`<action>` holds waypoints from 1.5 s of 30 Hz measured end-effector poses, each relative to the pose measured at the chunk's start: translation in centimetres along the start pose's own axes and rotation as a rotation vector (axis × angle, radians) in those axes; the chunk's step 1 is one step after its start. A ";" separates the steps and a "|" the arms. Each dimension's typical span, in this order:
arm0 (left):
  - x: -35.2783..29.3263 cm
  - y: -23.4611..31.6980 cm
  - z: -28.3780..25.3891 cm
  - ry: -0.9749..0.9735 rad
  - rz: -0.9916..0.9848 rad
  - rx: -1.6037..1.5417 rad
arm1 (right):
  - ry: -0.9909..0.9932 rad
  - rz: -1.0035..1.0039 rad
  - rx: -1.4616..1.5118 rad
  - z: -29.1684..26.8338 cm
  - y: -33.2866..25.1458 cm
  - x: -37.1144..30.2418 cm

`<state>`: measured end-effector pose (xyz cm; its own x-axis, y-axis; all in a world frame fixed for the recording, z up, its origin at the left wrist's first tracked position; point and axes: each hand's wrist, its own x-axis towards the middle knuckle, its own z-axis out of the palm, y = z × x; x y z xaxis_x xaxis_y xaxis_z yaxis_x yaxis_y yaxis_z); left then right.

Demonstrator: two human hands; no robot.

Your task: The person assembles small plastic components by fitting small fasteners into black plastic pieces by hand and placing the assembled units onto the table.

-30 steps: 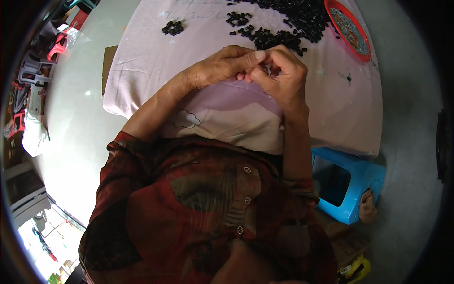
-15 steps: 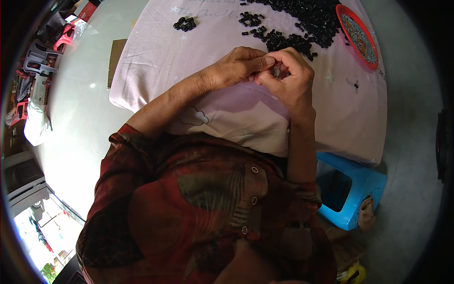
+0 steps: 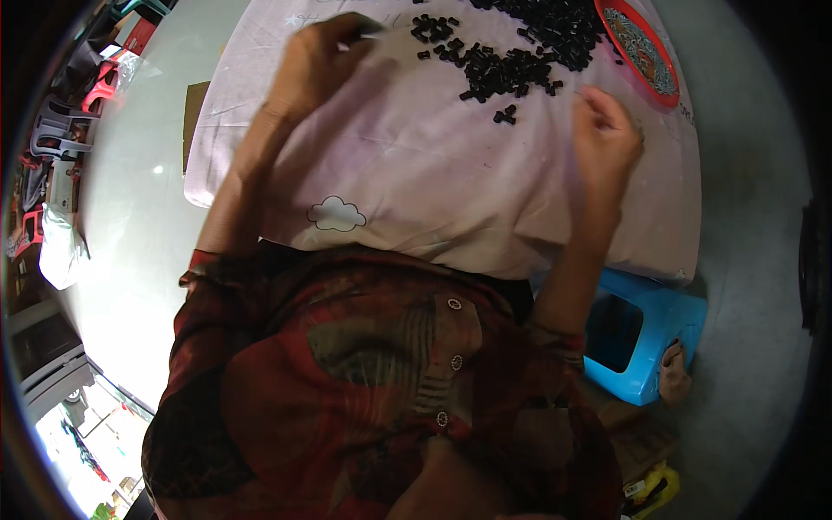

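My left hand (image 3: 316,65) is raised over the far left of the cloth-covered table (image 3: 407,165). Its thumb and fingers bend toward each other around a dark, blurred patch; whether that is a black piece or shadow I cannot tell. My right hand (image 3: 609,134) hovers at the right, palm turned inward, fingers curled and slightly smeared; anything in them is hidden. It is nearest the red dish (image 3: 663,95), which holds many small grey metal parts (image 3: 641,52). Between the hands lie heaps of small black cylindrical pieces (image 3: 503,71), with a few strays (image 3: 505,114) closer to me.
A blue plastic stool (image 3: 646,347) with a brown cloth (image 3: 674,373) stands below the table's right edge. Grey and red chairs (image 3: 61,130) and a white bag (image 3: 61,247) are on the floor at the left. A cardboard sheet (image 3: 195,121) sits beside the table.
My hands were together above the near cloth and have parted: the left went far left, the right went right toward the dish. The small far-left cluster of black pieces is now covered.
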<state>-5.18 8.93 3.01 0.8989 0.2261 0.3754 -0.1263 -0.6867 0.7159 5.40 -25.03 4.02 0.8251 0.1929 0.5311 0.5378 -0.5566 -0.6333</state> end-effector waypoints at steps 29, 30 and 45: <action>7.7 1.4 9.7 -0.320 0.150 -0.178 | -0.132 0.153 0.271 2.6 -1.2 0.3; 7.7 0.8 9.8 -0.408 0.065 -0.477 | -0.130 0.155 0.272 2.8 -1.5 0.4; 3.5 3.6 7.1 -0.543 -0.225 -0.980 | -0.327 0.004 0.435 4.3 -4.7 -0.1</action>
<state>0.51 2.39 2.73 0.9752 -0.2163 0.0471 0.0018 0.2203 0.9754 3.58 -18.96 4.49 0.8010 0.4713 0.3692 0.4993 -0.1856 -0.8463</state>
